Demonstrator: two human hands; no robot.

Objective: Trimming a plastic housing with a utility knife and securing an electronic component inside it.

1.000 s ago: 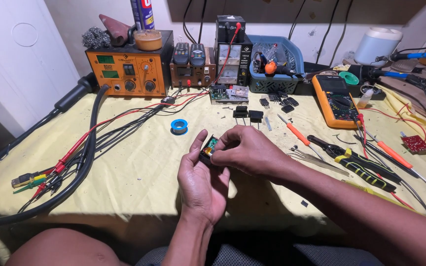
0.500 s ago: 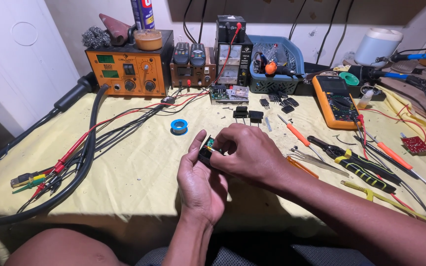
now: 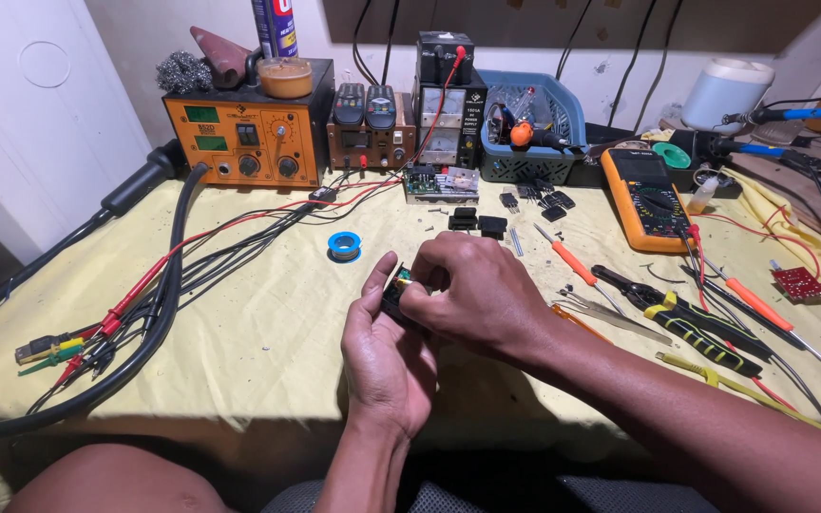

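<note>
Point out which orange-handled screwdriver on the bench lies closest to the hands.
The short one just right of the right hand, tip pointing to the back. The other orange-handled screwdriver lies far off by the red circuit board.

A single view is given, taken from a camera worn on the head and tilted down and forward over the tabletop. The hands are seen close, low in the centre of the frame. The far edge of the tabletop, the orange station and the wall behind are taken in at the top. No second view is supplied.
</note>
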